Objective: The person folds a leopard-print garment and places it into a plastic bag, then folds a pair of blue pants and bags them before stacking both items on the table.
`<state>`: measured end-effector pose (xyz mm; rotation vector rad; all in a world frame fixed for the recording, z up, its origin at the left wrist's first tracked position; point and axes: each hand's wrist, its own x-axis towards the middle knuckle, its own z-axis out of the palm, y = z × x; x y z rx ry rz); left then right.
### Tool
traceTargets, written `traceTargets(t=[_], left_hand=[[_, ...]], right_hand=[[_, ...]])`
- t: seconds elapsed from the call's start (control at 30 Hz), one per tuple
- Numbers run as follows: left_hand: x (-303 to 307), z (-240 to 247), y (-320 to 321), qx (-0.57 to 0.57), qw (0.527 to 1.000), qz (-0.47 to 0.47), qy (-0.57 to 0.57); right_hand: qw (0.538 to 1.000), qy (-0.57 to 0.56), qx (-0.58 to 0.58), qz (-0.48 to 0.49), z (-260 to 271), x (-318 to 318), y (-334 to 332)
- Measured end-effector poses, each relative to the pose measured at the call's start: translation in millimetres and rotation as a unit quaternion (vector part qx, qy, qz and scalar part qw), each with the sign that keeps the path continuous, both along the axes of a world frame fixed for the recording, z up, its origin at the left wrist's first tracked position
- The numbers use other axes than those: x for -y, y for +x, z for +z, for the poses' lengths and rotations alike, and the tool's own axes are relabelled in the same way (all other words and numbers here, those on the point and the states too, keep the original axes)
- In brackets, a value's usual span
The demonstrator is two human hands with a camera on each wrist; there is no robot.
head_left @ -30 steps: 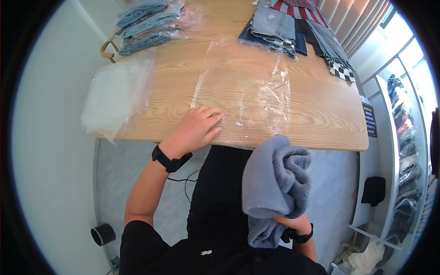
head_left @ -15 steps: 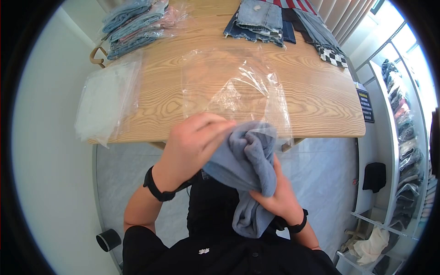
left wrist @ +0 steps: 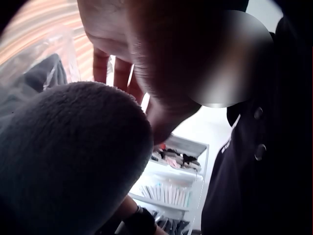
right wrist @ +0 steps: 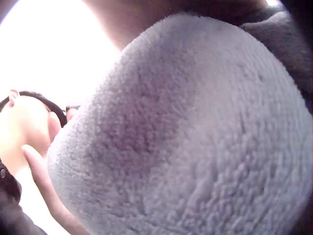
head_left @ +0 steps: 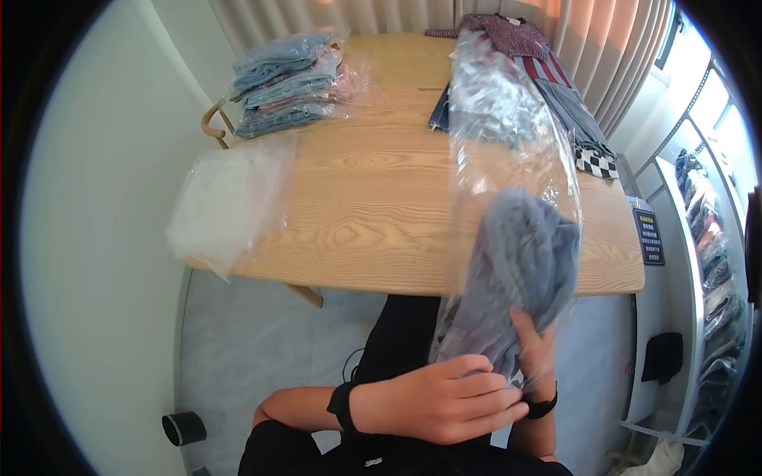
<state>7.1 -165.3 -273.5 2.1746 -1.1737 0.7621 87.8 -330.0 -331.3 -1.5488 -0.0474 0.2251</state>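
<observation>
A grey plush garment [head_left: 528, 246], rolled into a bundle, lies inside a clear plastic bag [head_left: 508, 163] above the table's front right. My right hand [head_left: 537, 349] grips the bundle's lower right side, thumb up, under the film. Near the bag's lower end, my left hand [head_left: 440, 401] curls its fingers on the film beside my right wrist. The left wrist view has the bundle [left wrist: 73, 152] below and beside my left hand [left wrist: 142, 54]. Plush fabric [right wrist: 186, 127] fills most of the right wrist view and hides my right fingers.
On the wooden table [head_left: 365, 214], a stack of clear bags [head_left: 226, 194] lies at left, with bagged folded jeans [head_left: 282, 83] behind it. More clothes [head_left: 563, 99] lie at the back right. A shelf rack [head_left: 683, 278] stands at right.
The clear bag has come up off the table and now surrounds the grey bundle. Both hands have moved right, the left one also down towards the body, to the bag's lower end.
</observation>
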Motion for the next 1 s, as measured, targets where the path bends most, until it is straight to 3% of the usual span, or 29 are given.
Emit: traceTargets(t=[0.07,0.1,0.13,0.2,0.27,0.43,0.5,0.53,0.6,0.63,0.67,0.7,0.73,0.8,0.87,0.93,1.0], left_hand=[[-22.4,-1.9,7.1,-0.041,0.989,0.032,-0.140],[-38.8,-39.0,-2.7,-0.268,0.919,0.066,-0.281],[-40.8,-61.6,7.4,-0.265,0.920,0.066,-0.281],[-30.5,-98.9,38.8,-0.369,0.820,-0.034,-0.436],[-21.1,-114.2,63.5,-0.450,0.676,-0.139,-0.567],[-9.5,-123.1,61.0,-0.486,0.644,-0.188,-0.560],[-6.2,-127.1,58.0,-0.500,0.626,-0.193,-0.566],[-2.5,-129.2,59.9,-0.506,0.622,-0.199,-0.563],[2.3,-136.0,61.3,-0.496,0.629,-0.125,-0.585],[2.3,-138.8,64.9,-0.482,0.608,-0.148,-0.613],[1.0,-145.2,70.2,-0.482,0.606,-0.149,-0.615],[-1.4,-153.6,74.4,-0.511,0.528,-0.138,-0.664],[-4.6,-154.9,76.6,-0.534,0.446,-0.126,-0.707],[-6.7,-150.5,75.3,-0.525,0.447,-0.104,-0.717],[-3.4,-147.0,73.3,-0.517,0.442,-0.080,-0.728],[4.8,-148.8,71.1,-0.487,0.546,0.017,-0.681],[3.1,-159.6,66.7,-0.503,0.563,0.024,-0.656]], right_hand=[[0.999,0.018,0.036,0.010,2.7,2.7,14.0],[0.998,0.030,0.058,0.024,5.4,3.3,21.1],[0.995,0.042,0.079,0.037,7.4,3.8,27.7],[0.996,0.011,0.072,0.043,12.1,-2.1,40.6],[0.985,-0.037,0.166,0.001,25.1,-18.6,48.4],[0.974,-0.066,0.217,-0.005,52.8,-37.2,78.4],[0.893,-0.277,0.351,-0.057,60.1,-47.6,94.3],[0.892,-0.282,0.347,-0.064,66.0,-54.0,104.1],[0.872,-0.383,0.304,0.010,72.5,-66.8,117.0],[0.872,-0.385,0.301,0.009,62.2,-74.1,120.3],[0.900,-0.308,0.310,-0.011,43.3,-83.1,127.2],[0.921,-0.228,0.315,-0.029,31.2,-88.8,129.9],[0.921,-0.229,0.313,-0.028,25.2,-87.1,121.5],[0.837,-0.385,0.379,0.088,7.1,-72.4,91.2],[0.811,-0.432,0.366,0.147,10.1,-58.1,59.7],[0.785,-0.474,0.344,0.201,6.5,-49.3,48.4],[0.796,-0.454,0.351,0.191,-3.6,-42.8,46.7]])
